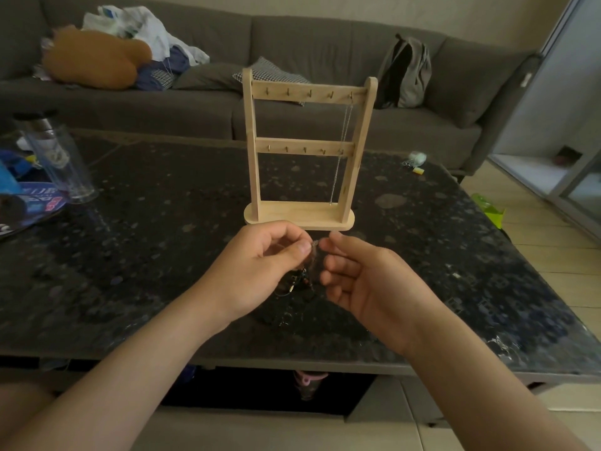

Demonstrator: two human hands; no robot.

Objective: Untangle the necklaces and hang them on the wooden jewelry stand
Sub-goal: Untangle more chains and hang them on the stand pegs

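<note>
A wooden jewelry stand [305, 151] with two rows of small hooks stands upright on the dark table. One thin silver chain [342, 148] hangs from the top row's rightmost hook down to the base. Just in front of the stand's base, my left hand [263, 265] and my right hand [361, 278] meet. Both pinch a thin silver necklace [314, 247] between thumb and fingertips. A tangle of dark beaded necklaces [297, 283] dangles below the pinch, between my palms, over the table.
The dark speckled table [162, 255] carries a clear plastic tumbler [60, 157] and magazines at the left, and small trinkets [414, 159] at the far right. Behind it is a grey sofa [292, 60] with clothes, a cushion and a backpack.
</note>
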